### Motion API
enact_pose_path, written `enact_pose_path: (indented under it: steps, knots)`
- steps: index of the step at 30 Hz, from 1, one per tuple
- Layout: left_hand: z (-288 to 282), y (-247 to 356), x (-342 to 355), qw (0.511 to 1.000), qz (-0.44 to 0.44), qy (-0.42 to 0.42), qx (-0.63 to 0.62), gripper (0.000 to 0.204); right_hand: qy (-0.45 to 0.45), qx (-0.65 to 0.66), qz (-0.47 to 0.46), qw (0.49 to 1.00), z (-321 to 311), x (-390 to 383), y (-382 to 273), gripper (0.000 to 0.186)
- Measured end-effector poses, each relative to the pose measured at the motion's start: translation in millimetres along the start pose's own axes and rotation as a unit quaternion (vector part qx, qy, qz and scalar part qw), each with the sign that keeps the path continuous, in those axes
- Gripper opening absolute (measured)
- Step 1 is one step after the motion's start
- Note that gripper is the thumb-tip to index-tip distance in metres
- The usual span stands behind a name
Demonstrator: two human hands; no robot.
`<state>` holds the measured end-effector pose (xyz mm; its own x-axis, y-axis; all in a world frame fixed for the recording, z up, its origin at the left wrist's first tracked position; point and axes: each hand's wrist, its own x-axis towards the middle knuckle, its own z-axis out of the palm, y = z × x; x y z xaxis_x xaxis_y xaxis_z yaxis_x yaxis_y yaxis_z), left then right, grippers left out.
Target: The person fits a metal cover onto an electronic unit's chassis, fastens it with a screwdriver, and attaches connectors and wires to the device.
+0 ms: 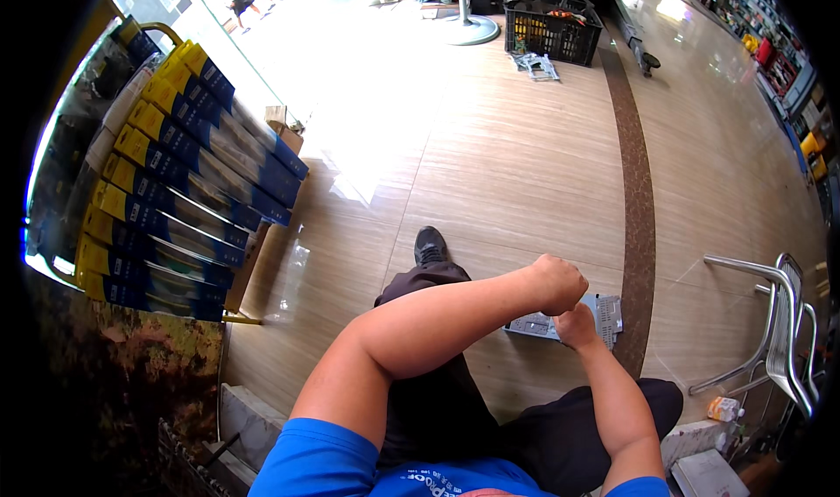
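My left hand (561, 284) is closed in a fist above the floor, in front of my bent leg. Just below it my right hand (575, 326) is also closed, its thumb side close to the left hand. Whatever the two hands grip, if anything, is hidden by the fingers. Under them lies a flat grey metal box (606, 311) with slots and holes in its surface. Its left part shows on the other side of my right hand, and the middle is covered by the hands.
A rack of blue-and-yellow packs (166, 182) stands at the left. Far off are a black crate (551, 35), some metal brackets (535, 66) and a round stand base (472, 31). At the right are a metal chair (783, 331) and an orange-and-white carton (723, 409).
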<state>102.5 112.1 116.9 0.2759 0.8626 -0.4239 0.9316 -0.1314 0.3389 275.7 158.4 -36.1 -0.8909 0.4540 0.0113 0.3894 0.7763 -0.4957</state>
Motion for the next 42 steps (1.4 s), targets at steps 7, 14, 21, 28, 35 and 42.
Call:
enact_pose_path:
  steps: [7,14,21,28,35,42]
  knots:
    - [-0.1,1.7,-0.4,1.000,0.002,0.004,0.003,0.030,0.019,0.010,0.008,1.000,-0.5,-0.5,-3.5,0.010]
    - [-2.7,2.7,-2.9,1.000,-0.002,0.002,-0.001,0.030,0.019,-0.012,-0.013,1.000,-0.2,0.0,-4.2,0.010]
    - [-2.0,3.0,-3.5,1.000,-0.001,0.003,0.001,0.029,0.034,-0.018,-0.037,0.999,5.6,0.1,1.4,0.010]
    - [-3.6,4.9,-4.4,1.000,0.001,0.000,0.001,0.028,0.006,-0.033,-0.055,0.998,11.2,-2.4,9.8,0.011]
    - [-1.0,2.5,-2.6,1.000,0.000,0.004,0.001,0.029,0.016,-0.007,0.017,1.000,-1.5,1.2,-2.8,0.011]
    - [-1.2,1.9,-3.1,1.000,0.009,0.011,0.010,0.029,0.040,0.009,-0.010,0.999,0.7,0.8,-2.4,0.008]
